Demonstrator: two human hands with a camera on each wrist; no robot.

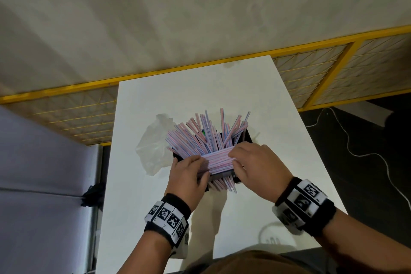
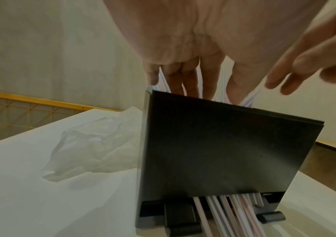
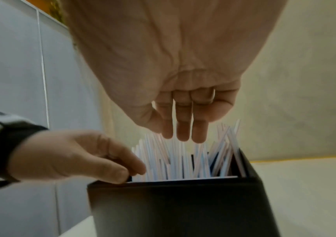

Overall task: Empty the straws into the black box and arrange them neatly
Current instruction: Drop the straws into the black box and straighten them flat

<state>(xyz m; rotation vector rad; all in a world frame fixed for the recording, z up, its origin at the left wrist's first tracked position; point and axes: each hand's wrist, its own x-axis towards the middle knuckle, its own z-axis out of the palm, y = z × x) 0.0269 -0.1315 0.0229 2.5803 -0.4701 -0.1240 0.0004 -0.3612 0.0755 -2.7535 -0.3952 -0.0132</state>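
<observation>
A tall black plastic box [image 1: 245,134] stands on the white tabletop [image 1: 155,100], directly ahead of both hands. Thin pink-and-blue striped straws [image 1: 208,133] fan upright from it. One bundle lies crosswise, gripped by the left hand [image 1: 189,176] and, seemingly, the right hand [image 1: 260,167], fingers curled over its ends.

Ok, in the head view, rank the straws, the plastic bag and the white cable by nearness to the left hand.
1. Straws: under the left hand.
2. Plastic bag: beside the box, on the hand's left.
3. White cable: on the floor, far right.
</observation>
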